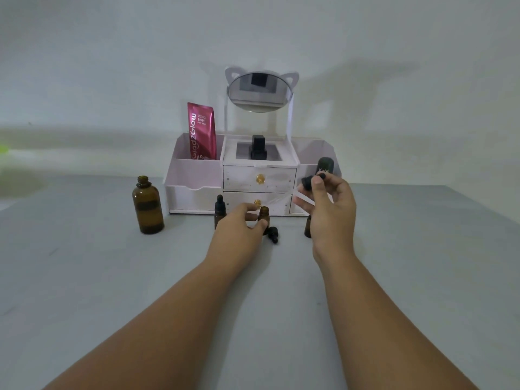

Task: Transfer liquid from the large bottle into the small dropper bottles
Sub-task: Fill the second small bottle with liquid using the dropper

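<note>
A large amber bottle (148, 205) stands uncapped at the left of the grey table. My left hand (239, 222) grips a small open amber dropper bottle (264, 214) that stands in the middle. Above and to its right, my right hand (329, 205) holds a dropper (305, 190) by its black bulb, the clear glass tube slanting down to the left toward the open bottle. A capped dropper bottle (219, 210) stands just behind my left hand. Another small amber bottle (308, 227) is mostly hidden behind my right wrist. A loose black dropper cap (273, 233) lies on the table.
A white cosmetics organiser (197, 175) with drawers and a cat-ear mirror (259, 90) stands against the wall behind the bottles. It holds a pink sachet (202, 130), a black bottle (258, 149) and a dark green tube (325, 165). Grey table (112, 277) spreads in front.
</note>
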